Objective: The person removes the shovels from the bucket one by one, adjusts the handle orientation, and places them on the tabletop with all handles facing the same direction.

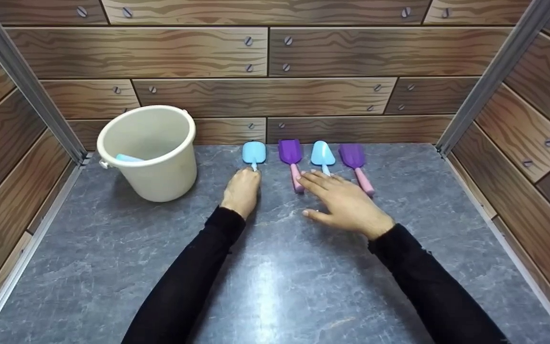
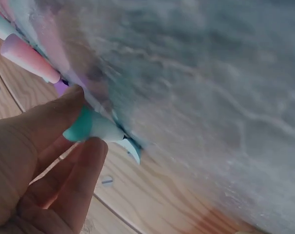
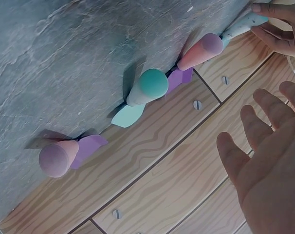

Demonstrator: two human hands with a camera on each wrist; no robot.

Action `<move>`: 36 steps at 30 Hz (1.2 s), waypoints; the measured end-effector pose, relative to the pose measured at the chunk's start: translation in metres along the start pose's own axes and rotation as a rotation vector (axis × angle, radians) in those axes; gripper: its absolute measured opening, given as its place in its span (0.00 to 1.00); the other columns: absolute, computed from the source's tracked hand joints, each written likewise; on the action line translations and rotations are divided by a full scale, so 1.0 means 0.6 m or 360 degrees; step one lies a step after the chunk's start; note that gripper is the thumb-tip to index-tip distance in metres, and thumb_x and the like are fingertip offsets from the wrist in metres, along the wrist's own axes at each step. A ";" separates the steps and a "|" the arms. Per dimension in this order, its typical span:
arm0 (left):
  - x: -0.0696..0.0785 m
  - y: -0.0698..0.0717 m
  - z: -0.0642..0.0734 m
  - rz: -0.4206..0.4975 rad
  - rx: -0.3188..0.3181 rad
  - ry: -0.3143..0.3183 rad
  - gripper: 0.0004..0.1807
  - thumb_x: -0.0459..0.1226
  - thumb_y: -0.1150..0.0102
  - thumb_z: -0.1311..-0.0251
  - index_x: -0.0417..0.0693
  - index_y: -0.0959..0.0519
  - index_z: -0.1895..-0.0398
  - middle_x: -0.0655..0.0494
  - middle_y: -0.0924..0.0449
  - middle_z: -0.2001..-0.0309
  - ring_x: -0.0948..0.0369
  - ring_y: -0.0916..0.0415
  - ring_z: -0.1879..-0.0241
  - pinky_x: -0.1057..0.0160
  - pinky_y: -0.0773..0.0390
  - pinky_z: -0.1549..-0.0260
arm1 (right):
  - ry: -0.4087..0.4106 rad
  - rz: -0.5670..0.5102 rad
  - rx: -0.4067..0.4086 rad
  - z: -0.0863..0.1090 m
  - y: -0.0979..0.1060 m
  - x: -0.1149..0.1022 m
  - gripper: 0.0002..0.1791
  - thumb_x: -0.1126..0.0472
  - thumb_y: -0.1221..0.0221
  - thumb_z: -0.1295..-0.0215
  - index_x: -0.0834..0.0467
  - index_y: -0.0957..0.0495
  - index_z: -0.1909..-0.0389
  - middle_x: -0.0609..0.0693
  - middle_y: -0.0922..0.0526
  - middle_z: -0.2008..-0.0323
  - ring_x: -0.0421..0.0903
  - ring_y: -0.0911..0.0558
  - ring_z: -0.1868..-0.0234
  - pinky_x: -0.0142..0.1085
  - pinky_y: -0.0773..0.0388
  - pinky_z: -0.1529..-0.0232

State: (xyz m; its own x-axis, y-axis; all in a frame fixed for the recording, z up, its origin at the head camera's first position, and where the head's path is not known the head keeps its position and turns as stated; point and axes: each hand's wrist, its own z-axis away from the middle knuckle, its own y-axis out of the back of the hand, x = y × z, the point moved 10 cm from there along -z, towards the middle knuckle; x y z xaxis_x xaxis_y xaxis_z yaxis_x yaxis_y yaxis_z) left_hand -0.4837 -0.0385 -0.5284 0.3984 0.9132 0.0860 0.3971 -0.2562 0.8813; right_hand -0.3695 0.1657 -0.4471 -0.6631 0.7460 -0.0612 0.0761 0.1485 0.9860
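Several toy sand shovels lie side by side on the grey marbled floor in the head view. My left hand [image 1: 242, 188] pinches the handle [image 2: 104, 127] of the leftmost one, a light-blue shovel [image 1: 254, 152], between thumb and fingers; its blade points to the back wall. My right hand [image 1: 346, 203] is spread with straight fingers, palm down over the handle of a light-blue pointed shovel [image 1: 322, 153]. On either side of that one are two purple shovels with pink handles, the left purple shovel [image 1: 290, 151] and the right purple shovel [image 1: 352, 155].
A cream bucket [image 1: 174, 177] stands at the left, with a light-blue object [image 1: 128, 157] showing inside it. Wood-patterned panels [image 1: 332, 95] wall in the back and both sides, and metal corner posts [image 1: 494, 74] run up between them.
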 end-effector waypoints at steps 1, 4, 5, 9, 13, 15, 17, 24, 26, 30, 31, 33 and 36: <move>0.008 0.018 0.003 0.0018 -0.0002 -0.0007 0.04 0.24 0.33 0.26 0.35 0.12 0.60 0.36 0.08 0.60 0.38 0.06 0.59 0.39 0.04 0.61 | -0.0003 0.0000 -0.0004 0.000 0.000 0.000 0.48 0.33 0.35 0.15 0.51 0.37 0.05 0.56 0.31 0.08 0.61 0.32 0.06 0.64 0.37 0.04; 0.028 0.066 0.012 0.0008 0.0010 -0.0036 0.04 0.28 0.26 0.30 0.36 0.14 0.62 0.37 0.08 0.61 0.38 0.06 0.59 0.36 0.05 0.61 | -0.0009 -0.0004 -0.0010 -0.001 0.000 0.000 0.49 0.33 0.36 0.15 0.51 0.37 0.05 0.55 0.31 0.08 0.60 0.32 0.06 0.64 0.37 0.04; 0.028 0.066 0.009 0.0036 -0.0016 -0.0032 0.05 0.29 0.24 0.30 0.36 0.13 0.61 0.36 0.08 0.61 0.38 0.06 0.58 0.35 0.05 0.59 | -0.0012 -0.0008 -0.0012 -0.001 0.000 0.000 0.49 0.33 0.36 0.15 0.51 0.37 0.05 0.55 0.31 0.08 0.60 0.32 0.06 0.64 0.37 0.04; 0.043 0.127 0.014 0.0121 -0.0151 0.0041 0.15 0.39 0.19 0.26 0.33 0.12 0.56 0.35 0.07 0.55 0.36 0.06 0.52 0.37 0.04 0.48 | -0.0010 -0.0013 -0.0007 -0.002 0.002 0.000 0.48 0.33 0.36 0.15 0.50 0.37 0.05 0.56 0.30 0.08 0.61 0.32 0.06 0.64 0.37 0.04; 0.043 0.164 0.013 0.0115 -0.0201 0.0106 0.18 0.43 0.28 0.17 0.32 0.11 0.51 0.35 0.06 0.50 0.36 0.07 0.47 0.37 0.04 0.44 | 0.0004 0.0000 0.0011 -0.003 0.007 -0.002 0.48 0.33 0.35 0.15 0.51 0.37 0.05 0.56 0.29 0.08 0.61 0.31 0.07 0.64 0.36 0.04; 0.041 0.177 0.012 0.0110 -0.0180 0.0107 0.18 0.44 0.30 0.15 0.32 0.12 0.50 0.35 0.06 0.49 0.36 0.07 0.46 0.37 0.04 0.44 | 0.0007 0.0001 0.0016 -0.003 0.009 -0.004 0.48 0.33 0.35 0.15 0.51 0.36 0.05 0.57 0.29 0.09 0.61 0.31 0.07 0.63 0.36 0.04; 0.038 0.189 0.011 0.0116 -0.0151 0.0095 0.19 0.44 0.32 0.15 0.32 0.12 0.50 0.35 0.06 0.49 0.36 0.07 0.46 0.36 0.04 0.45 | 0.0012 0.0000 0.0023 -0.004 0.011 -0.005 0.48 0.34 0.34 0.16 0.52 0.36 0.06 0.57 0.29 0.09 0.62 0.31 0.07 0.64 0.36 0.04; 0.022 0.221 0.009 0.0134 -0.0151 0.0084 0.21 0.45 0.34 0.14 0.32 0.12 0.42 0.33 0.07 0.42 0.35 0.08 0.40 0.35 0.07 0.38 | 0.0007 -0.0017 0.0010 -0.007 0.014 -0.012 0.48 0.35 0.34 0.15 0.50 0.38 0.05 0.58 0.31 0.08 0.63 0.32 0.06 0.66 0.38 0.05; 0.017 0.230 0.008 0.0132 -0.0154 0.0091 0.24 0.47 0.34 0.14 0.32 0.13 0.36 0.33 0.08 0.37 0.35 0.09 0.37 0.35 0.08 0.34 | 0.0006 -0.0020 0.0010 -0.008 0.017 -0.015 0.49 0.35 0.34 0.16 0.50 0.38 0.05 0.58 0.31 0.08 0.62 0.33 0.06 0.66 0.38 0.04; 0.008 0.249 0.006 0.0123 -0.0162 0.0107 0.30 0.49 0.32 0.15 0.33 0.17 0.26 0.34 0.11 0.30 0.36 0.11 0.31 0.37 0.10 0.28 | 0.0013 -0.0018 0.0021 -0.010 0.024 -0.021 0.49 0.35 0.33 0.16 0.52 0.36 0.06 0.58 0.31 0.08 0.62 0.33 0.06 0.66 0.37 0.05; 0.005 0.254 0.006 0.0128 -0.0159 0.0114 0.30 0.49 0.32 0.15 0.33 0.17 0.26 0.35 0.11 0.30 0.36 0.12 0.30 0.37 0.11 0.28 | 0.0017 -0.0014 0.0026 -0.011 0.025 -0.022 0.49 0.35 0.32 0.17 0.53 0.35 0.06 0.58 0.30 0.08 0.62 0.32 0.06 0.66 0.37 0.05; 0.000 0.264 0.005 0.0129 -0.0147 0.0124 0.30 0.50 0.32 0.16 0.35 0.17 0.26 0.36 0.11 0.30 0.37 0.12 0.30 0.37 0.11 0.27 | 0.0028 -0.0003 0.0032 -0.012 0.027 -0.025 0.49 0.35 0.32 0.17 0.53 0.35 0.06 0.58 0.30 0.09 0.63 0.31 0.07 0.67 0.35 0.06; -0.008 0.280 0.005 0.0113 -0.0124 0.0136 0.31 0.51 0.31 0.16 0.36 0.17 0.25 0.37 0.11 0.29 0.37 0.13 0.29 0.38 0.12 0.25 | 0.0046 0.0010 0.0031 -0.014 0.028 -0.030 0.50 0.34 0.32 0.17 0.52 0.36 0.05 0.57 0.31 0.08 0.63 0.31 0.07 0.67 0.35 0.06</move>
State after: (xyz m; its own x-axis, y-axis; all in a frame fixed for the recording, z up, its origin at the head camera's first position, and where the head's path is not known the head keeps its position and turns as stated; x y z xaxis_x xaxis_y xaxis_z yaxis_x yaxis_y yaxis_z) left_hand -0.4161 -0.0867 -0.3823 0.3502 0.9181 0.1855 0.3039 -0.2987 0.9046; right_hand -0.3626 0.1494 -0.4281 -0.6838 0.7279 -0.0502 0.0948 0.1569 0.9831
